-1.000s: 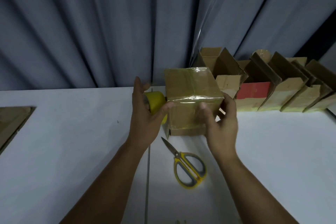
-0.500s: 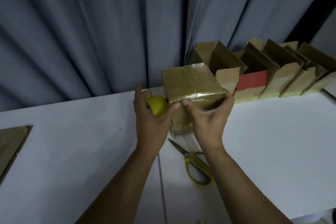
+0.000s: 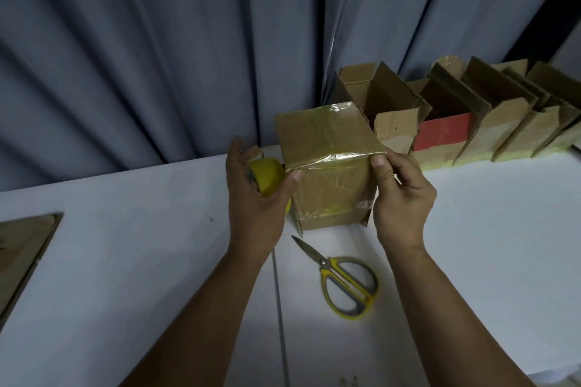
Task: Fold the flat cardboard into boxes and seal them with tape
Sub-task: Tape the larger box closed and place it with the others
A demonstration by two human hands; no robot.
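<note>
A taped cardboard box (image 3: 330,160) stands mid-tabletop (image 3: 125,261), the left hand (image 3: 254,204) gripping a yellow tape roll (image 3: 267,177) against its left side, the right hand (image 3: 404,198) clasping its right edge; scissors (image 3: 345,283) lie nearer.

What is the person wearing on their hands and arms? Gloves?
No gloves. The left hand and right hand are bare: no rings, watch or bracelets show. The left forearm and right forearm are bare too, no sleeves in view.
</note>
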